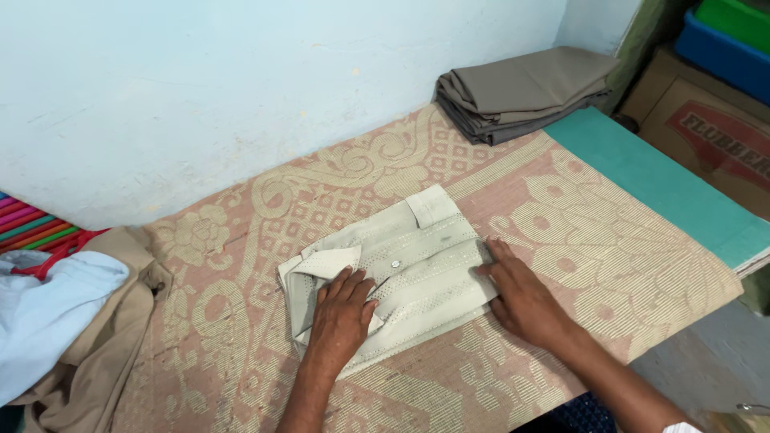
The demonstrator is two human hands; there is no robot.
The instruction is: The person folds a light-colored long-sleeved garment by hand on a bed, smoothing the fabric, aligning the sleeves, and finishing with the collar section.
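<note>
1. Folded cream-white woven shirt with a small button [401,269] lies flat at the middle of the desk [626,265], on a pink-and-beige patterned woven mat.
2. Left hand [343,313] rests palm-down on the shirt's 7 o'clock part, fingers [357,282] spread flat, gripping nothing, just pressing the cloth.
3. Right hand [521,297] lies flat at the shirt's 3 o'clock edge, fingers [496,255] extended and touching the fold, not closed on anything.
4. Stack of folded grey-brown cloth [521,92] sits at 1 o'clock, well apart, against the pale blue wall [241,80].
5. Teal sheet [666,188] runs along the desk at 3 o'clock.
6. Loose pile of light blue and tan garments [64,321] at 9 o'clock.
7. Brown cardboard box [714,136] with blue and green bins at 2 o'clock.
</note>
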